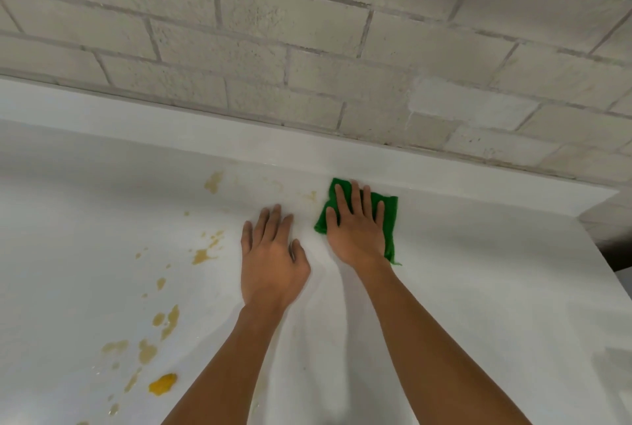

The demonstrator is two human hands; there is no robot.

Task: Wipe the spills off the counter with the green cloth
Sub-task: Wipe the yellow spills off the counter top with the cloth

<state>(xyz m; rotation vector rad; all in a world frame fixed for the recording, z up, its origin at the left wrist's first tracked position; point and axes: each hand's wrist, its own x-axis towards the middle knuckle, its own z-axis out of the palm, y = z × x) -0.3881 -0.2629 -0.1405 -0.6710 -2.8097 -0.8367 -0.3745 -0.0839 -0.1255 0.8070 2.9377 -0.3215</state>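
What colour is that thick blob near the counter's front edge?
Bright yellow-orange blob, deeper than the pale tan spills nearby; seen in the head view.

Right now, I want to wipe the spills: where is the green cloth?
In the head view, the green cloth lies on the white counter right of centre, near the back ledge, under the right hand, beside the left hand.

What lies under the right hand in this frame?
A green cloth, pressed flat onto the white counter by the right hand, fingers straight. Whether the counter beneath the cloth is clean cannot be seen.
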